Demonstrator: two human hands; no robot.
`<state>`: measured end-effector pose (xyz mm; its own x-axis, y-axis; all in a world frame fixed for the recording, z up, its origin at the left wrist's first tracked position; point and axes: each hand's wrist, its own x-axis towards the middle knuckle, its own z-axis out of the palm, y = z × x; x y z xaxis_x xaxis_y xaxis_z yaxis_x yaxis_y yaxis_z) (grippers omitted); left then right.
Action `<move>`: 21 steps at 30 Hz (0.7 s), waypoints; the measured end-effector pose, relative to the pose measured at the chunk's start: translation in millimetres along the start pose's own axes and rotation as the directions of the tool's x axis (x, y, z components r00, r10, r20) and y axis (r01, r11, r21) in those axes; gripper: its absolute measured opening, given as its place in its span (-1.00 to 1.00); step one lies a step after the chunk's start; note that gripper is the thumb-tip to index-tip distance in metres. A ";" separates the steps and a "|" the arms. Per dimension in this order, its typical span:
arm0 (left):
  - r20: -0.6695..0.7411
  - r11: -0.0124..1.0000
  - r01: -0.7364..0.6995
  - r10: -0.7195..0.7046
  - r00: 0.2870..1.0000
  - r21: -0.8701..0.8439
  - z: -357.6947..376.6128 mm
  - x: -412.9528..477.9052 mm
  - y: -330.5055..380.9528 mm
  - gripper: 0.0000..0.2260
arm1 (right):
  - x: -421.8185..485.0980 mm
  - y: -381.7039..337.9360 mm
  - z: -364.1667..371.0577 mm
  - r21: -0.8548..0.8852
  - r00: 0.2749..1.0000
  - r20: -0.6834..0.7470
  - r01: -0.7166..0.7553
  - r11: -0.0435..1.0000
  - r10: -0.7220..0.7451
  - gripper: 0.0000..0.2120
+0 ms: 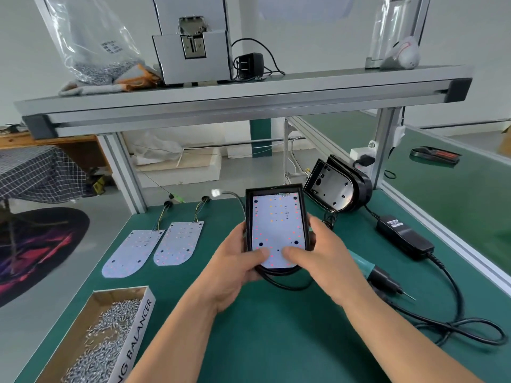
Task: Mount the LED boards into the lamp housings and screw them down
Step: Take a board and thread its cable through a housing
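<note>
— What step is this?
— Seating. The left hand [237, 262] and right hand [325, 259] have fingers curled round the lamp housing [304, 214], mid counter [276, 344]. Thumbs press the LED board [276, 225] inside.
— Next?
— Probably screws [110, 327], near left, then the screwdriver [360, 263].

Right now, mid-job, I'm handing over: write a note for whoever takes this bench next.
Left hand and right hand both grip one housing, thumbs pressing its board in.
Two loose boards lie on the mat, left. Empty housings stand back right. Screw box near left; screwdriver lies by the right forearm.
Done: one board set in its housing.
Left: screw it down, then mount the other two.
</note>
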<state>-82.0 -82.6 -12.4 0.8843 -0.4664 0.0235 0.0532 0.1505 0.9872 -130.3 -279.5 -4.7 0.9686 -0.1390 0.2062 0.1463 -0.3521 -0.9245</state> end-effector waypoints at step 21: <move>0.048 0.996 0.014 -0.018 0.999 0.083 8.0 -0.4 -0.6 -0.37 | 7.5 9.3 -9.4 -0.121 0.994 0.073 -0.067 0.990 0.076 -0.46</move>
<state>-86.1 -89.4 -11.7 0.8600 -0.5101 0.0134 0.0265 0.0709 0.9971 -123.6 -292.5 -8.7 0.9890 -0.0974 0.1110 0.0555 -0.4514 -0.8906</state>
